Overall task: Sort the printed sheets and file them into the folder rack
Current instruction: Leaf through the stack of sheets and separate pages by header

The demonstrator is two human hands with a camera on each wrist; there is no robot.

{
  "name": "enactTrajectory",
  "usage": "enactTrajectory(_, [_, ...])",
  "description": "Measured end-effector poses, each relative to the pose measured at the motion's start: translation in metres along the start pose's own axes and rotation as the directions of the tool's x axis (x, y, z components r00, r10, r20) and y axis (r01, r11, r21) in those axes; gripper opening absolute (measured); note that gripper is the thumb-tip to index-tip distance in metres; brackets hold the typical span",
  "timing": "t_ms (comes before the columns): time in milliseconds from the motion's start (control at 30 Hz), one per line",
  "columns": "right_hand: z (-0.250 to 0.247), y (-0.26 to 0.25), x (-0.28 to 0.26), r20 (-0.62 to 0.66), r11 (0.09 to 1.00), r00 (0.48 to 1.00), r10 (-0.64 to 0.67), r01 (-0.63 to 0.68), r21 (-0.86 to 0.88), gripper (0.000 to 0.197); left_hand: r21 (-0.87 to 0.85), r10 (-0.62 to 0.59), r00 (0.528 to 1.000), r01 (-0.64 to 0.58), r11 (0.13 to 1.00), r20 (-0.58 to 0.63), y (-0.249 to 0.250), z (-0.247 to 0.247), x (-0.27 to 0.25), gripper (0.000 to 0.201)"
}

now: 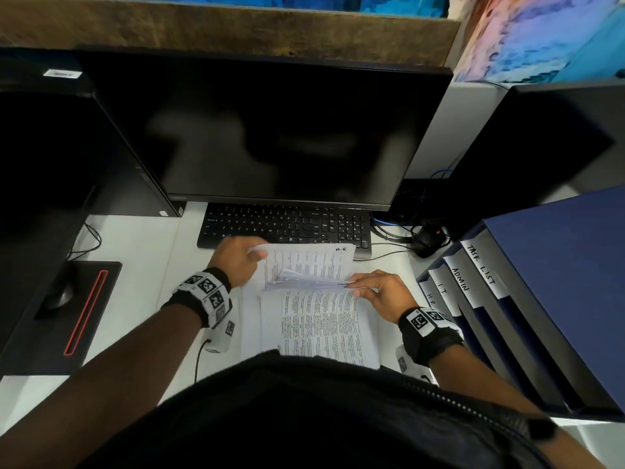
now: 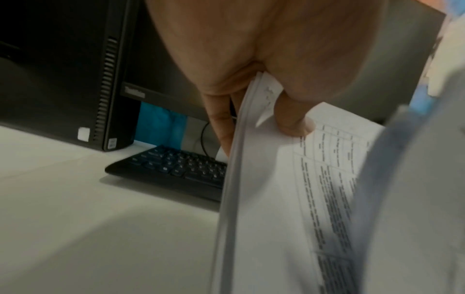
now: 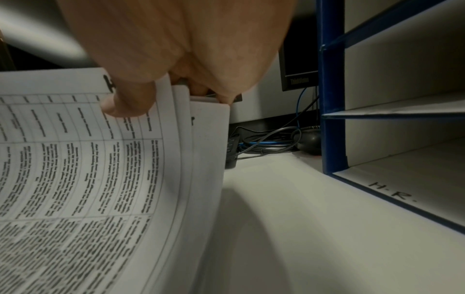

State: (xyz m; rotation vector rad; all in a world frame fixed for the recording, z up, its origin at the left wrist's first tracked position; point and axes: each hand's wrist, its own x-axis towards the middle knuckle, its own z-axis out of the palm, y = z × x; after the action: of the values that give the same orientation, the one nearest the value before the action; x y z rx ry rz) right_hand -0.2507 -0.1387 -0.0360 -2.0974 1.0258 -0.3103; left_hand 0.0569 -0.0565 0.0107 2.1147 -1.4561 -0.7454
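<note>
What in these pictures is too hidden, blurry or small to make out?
- Printed text on the sheets: too small in the head view, blurred in both wrist views.
- Left hand fingers behind the sheets: hidden by paper.
- Right hand fingertips: tucked among sheet edges.
- Folder rack slot contents: hidden by its dividers; right wrist view cuts it off.
- Monitor: dark.

White counter (image 1: 142, 238) carries: keyboard (image 1: 284, 228) under monitor (image 1: 270, 130), PC tower (image 1: 67, 147) at left, printed sheets (image 1: 324, 326) front-center, blue folder rack (image 1: 527, 299) at right, mouse (image 1: 426, 239) w/ cables (image 1: 389, 228) behind rack.
</note>
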Motion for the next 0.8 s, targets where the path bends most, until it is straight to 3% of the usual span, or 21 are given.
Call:
enactTrajectory(100, [-0.002,0.000,0.005,0.023,0.999,0.999,0.026,-0.026,-0.023,0.019,-0.098,-0.070,0.982,0.053,0.994,-0.175,-0.004,-0.030,0.005,0.023])
enactTrajectory(200, [-0.003,-0.002,0.013,0.084,0.996,0.994,0.070,-0.066,-0.054,0.021,-0.286,-0.086,0.929,-0.023,0.958,-0.361,-0.009,-0.076,0.005,0.021])
enactTrajectory(267, [-0.003,-0.004,0.020,0.127,0.991,0.985,0.117,-0.109,-0.072,0.024,-0.239,-0.016,0.900,-0.099,0.966,-0.436,-0.009,-0.115,-0.001,0.013])
enactTrajectory(367, [-0.003,-0.006,0.032,0.153,0.976,0.971,0.185,-0.163,-0.146,0.031,-0.231,0.032,0.863,-0.170,0.958,-0.504,0.001,-0.167,-0.020,0.020])
enactTrajectory(467, [-0.003,-0.009,0.041,0.163,0.950,0.951,0.264,-0.227,-0.215,0.037,-0.125,0.083,0.821,-0.185,0.975,-0.565,0.022,-0.196,-0.037,0.011])
enactTrajectory(567, [-0.002,-0.009,0.046,0.145,0.927,0.935,0.323,-0.282,-0.247,0.042,-0.152,0.137,0.824,-0.261,0.953,-0.550,0.040,-0.197,-0.051,0.019])
enactTrajectory(633, [-0.001,-0.008,0.047,0.123,0.914,0.928,0.353,-0.313,-0.259,0.046,-0.210,0.179,0.864,-0.307,0.928,-0.471,0.046,-0.184,-0.055,0.022])
enactTrajectory(800, [-0.011,-0.009,0.052,0.178,0.907,0.905,0.386,-0.337,-0.252,0.039,-0.348,0.184,0.952,-0.264,0.900,-0.245,0.040,-0.101,-0.044,0.040])
